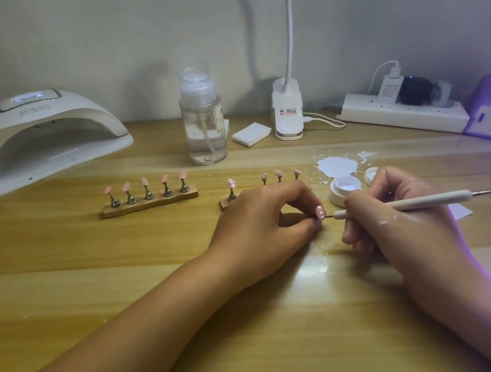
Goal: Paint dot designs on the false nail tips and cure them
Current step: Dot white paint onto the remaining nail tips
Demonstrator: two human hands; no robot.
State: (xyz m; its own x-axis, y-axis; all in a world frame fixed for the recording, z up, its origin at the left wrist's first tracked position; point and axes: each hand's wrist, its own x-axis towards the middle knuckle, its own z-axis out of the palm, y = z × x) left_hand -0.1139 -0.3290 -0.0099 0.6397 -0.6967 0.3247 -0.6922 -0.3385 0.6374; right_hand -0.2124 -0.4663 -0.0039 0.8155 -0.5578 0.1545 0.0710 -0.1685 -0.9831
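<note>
We record the left hand (263, 218) at the centre of the frame, knuckles up. Its thumb and forefinger pinch one glossy pink false nail tip (320, 212) low over the light wooden table (90, 278). The tip is almond-shaped with a bright sheen. Whether any dots sit on it is too small to tell.

The right hand (406, 213), just right of centre, grips a slim white dotting pen (430, 200) that lies nearly level. The pen's dark metal point meets the edge of the held tip. Pale smears mark the back of this hand.

Directly above the right hand stands a small open white jar of white gel (347, 188), with its white lid (371, 176) beside it and a white spilled patch (337, 166) behind.

Left of centre, a wooden strip holder (150, 203) carries five pink tips on metal stands. A second wooden holder (225, 204) is partly hidden by the left hand, with more pink tips showing above the knuckles.

A white domed nail lamp (42, 139) sits at upper left, and a clear pump bottle (203, 121) at upper centre.
</note>
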